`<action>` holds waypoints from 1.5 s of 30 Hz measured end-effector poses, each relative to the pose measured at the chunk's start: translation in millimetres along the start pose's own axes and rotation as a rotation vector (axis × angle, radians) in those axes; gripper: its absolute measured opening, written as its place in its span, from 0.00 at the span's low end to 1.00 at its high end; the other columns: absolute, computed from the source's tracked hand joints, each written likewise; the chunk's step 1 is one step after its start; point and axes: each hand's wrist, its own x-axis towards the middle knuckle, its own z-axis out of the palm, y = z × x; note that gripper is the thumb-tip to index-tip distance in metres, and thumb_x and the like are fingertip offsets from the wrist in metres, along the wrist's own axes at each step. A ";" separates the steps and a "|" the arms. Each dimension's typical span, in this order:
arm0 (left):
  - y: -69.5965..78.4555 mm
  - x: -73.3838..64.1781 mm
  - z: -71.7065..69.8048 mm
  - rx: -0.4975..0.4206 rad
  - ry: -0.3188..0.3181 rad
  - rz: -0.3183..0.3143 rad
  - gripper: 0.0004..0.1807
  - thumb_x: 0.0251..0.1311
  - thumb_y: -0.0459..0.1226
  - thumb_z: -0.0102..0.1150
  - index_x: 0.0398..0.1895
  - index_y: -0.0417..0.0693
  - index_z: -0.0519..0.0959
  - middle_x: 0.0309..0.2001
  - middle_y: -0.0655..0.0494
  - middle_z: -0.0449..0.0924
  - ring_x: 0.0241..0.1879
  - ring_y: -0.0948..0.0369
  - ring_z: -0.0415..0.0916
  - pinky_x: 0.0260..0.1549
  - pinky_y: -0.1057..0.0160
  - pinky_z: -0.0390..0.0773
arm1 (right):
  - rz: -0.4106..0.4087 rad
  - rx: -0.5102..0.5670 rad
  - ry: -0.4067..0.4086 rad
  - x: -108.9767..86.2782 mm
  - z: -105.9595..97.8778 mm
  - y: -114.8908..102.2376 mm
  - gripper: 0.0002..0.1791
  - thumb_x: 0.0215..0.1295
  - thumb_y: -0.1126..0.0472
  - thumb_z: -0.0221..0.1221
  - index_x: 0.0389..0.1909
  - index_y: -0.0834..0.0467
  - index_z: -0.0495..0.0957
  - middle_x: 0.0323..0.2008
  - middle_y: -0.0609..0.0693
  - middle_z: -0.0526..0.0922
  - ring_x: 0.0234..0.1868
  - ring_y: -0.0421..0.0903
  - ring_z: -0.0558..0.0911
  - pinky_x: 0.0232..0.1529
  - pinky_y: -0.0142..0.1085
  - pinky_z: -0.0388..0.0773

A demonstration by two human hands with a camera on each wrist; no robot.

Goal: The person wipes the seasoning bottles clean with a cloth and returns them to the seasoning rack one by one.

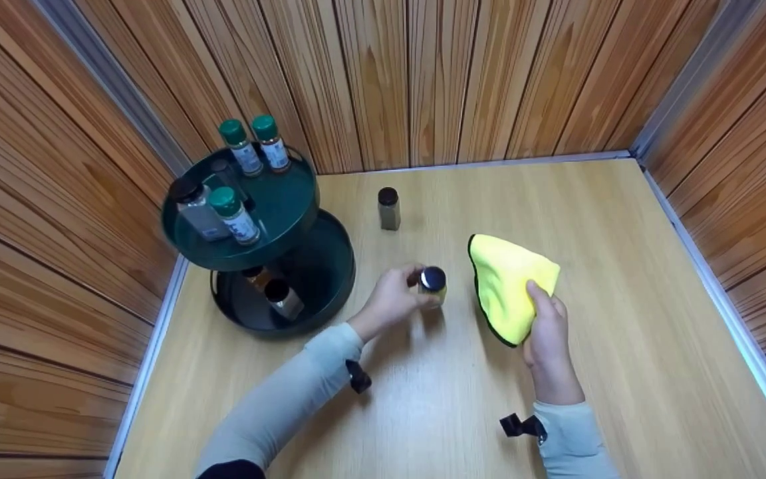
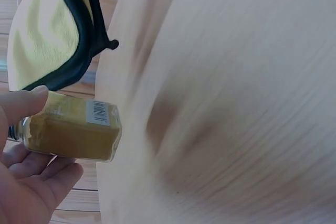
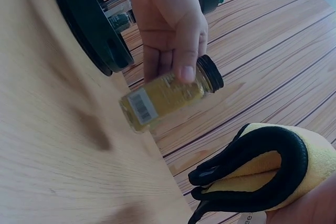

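Note:
My left hand [image 1: 391, 297] pinches a square glass spice jar [image 1: 433, 282] between thumb and fingers. It has a black cap, yellow-brown contents and a barcode label, as the left wrist view shows on the jar [image 2: 73, 129]. The jar hangs tilted just over the wooden table, its shadow below. A folded yellow cloth [image 1: 508, 285] with black edging is gripped by my right hand [image 1: 548, 336], thumb on top. In the right wrist view the cloth [image 3: 273, 169] is apart from the jar [image 3: 165, 98].
A dark green two-tier round rack [image 1: 283, 216] stands at the left, with green-capped and dark-capped jars on its upper tier and dark-capped ones below. Another dark-capped jar [image 1: 389, 210] stands upright toward the back. Wood-panelled walls [image 1: 436, 80] enclose the table.

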 end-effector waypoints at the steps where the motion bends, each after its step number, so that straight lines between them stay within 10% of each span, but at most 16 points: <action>1: -1.0 -3.3 0.0 -0.003 -0.015 0.001 0.25 0.52 0.37 0.79 0.55 0.53 0.82 0.55 0.59 0.84 0.63 0.54 0.78 0.64 0.54 0.75 | -0.001 0.002 0.002 -0.2 0.7 0.1 0.19 0.80 0.51 0.51 0.50 0.65 0.76 0.35 0.51 0.86 0.35 0.45 0.86 0.36 0.36 0.83; 10: -15.4 -23.6 4.4 0.023 -0.019 0.073 0.25 0.51 0.38 0.80 0.54 0.50 0.83 0.50 0.64 0.85 0.56 0.64 0.80 0.61 0.59 0.76 | 0.039 -0.043 0.010 -1.4 7.6 5.3 0.19 0.79 0.51 0.51 0.52 0.65 0.74 0.35 0.50 0.86 0.35 0.44 0.86 0.38 0.37 0.83; 45: -34.5 -31.8 5.7 -0.074 -0.058 0.007 0.26 0.51 0.30 0.78 0.55 0.44 0.81 0.57 0.49 0.83 0.63 0.51 0.77 0.65 0.50 0.74 | 0.176 -0.264 -0.149 -4.1 74.4 32.7 0.19 0.78 0.53 0.53 0.46 0.68 0.79 0.31 0.51 0.84 0.31 0.45 0.82 0.35 0.36 0.80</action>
